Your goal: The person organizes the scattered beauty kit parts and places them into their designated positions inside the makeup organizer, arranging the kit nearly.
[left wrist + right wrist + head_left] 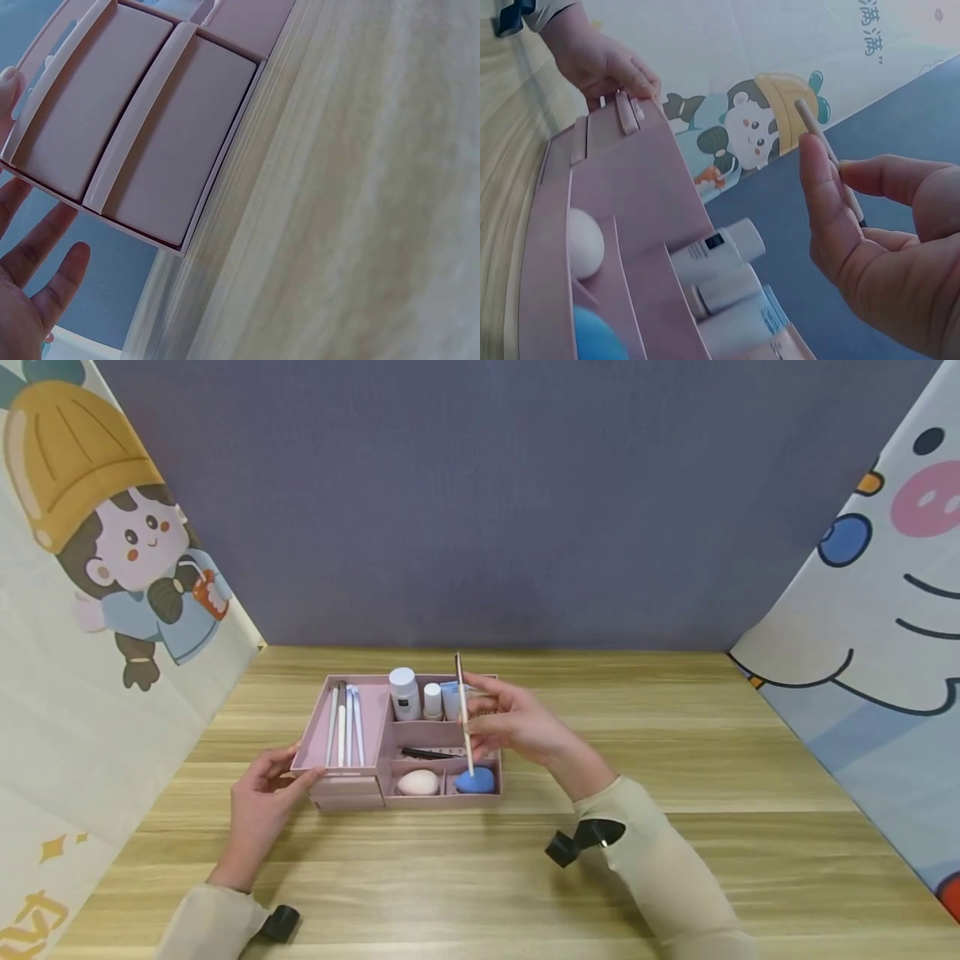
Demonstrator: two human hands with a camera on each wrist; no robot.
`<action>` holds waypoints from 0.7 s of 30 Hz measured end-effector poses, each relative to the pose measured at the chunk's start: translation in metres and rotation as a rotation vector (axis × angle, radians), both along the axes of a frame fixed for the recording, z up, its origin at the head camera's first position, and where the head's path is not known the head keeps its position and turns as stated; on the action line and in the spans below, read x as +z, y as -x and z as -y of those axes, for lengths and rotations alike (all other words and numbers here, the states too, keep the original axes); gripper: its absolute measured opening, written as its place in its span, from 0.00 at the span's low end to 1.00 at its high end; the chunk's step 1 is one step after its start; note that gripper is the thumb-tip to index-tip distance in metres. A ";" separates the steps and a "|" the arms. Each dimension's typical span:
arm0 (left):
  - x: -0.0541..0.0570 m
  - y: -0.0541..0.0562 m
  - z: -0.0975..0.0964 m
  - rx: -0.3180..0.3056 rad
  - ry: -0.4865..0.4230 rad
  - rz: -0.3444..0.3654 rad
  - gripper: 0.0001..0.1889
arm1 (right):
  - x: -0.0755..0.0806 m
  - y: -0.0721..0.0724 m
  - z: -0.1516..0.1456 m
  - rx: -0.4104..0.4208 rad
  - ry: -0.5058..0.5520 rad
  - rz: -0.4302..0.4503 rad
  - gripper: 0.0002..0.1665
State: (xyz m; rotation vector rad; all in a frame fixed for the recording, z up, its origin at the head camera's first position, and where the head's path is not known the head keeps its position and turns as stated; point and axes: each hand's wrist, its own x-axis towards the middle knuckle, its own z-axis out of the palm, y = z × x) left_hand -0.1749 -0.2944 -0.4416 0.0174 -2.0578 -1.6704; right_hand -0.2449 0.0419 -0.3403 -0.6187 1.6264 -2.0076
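Observation:
A pink desktop organizer [382, 760] stands on the table. My left hand [262, 789] holds its left front corner, thumb at the front edge and the other fingers along the side. My right hand [517, 722] pinches a slim cream pencil-like stick [465, 718] with a dark end, above the right compartments. In the right wrist view, the stick [821, 135] lies between thumb and fingers; its exact kind is unclear. Below it are a blue makeup sponge [476, 781] and a pale sponge [417, 782]. Several slim sticks [348, 727] lie on the left top tray.
A white bottle [405, 695], a smaller white-capped bottle [432, 702] and a blue-white tube [450, 699] stand in the back compartment. A black pencil-like item [427, 753] lies in the middle one. Two drawers [165, 127] face the front left. A grey panel [495, 510] rises behind the table.

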 end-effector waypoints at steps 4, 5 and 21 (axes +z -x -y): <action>0.000 0.000 0.000 0.006 0.003 0.001 0.19 | 0.001 0.001 0.012 0.022 0.017 -0.006 0.46; 0.001 0.000 0.000 0.011 0.007 0.004 0.19 | 0.001 0.002 0.015 0.023 0.017 -0.003 0.46; -0.001 0.001 0.000 0.012 0.013 -0.007 0.19 | -0.008 0.010 0.065 0.031 0.056 0.087 0.44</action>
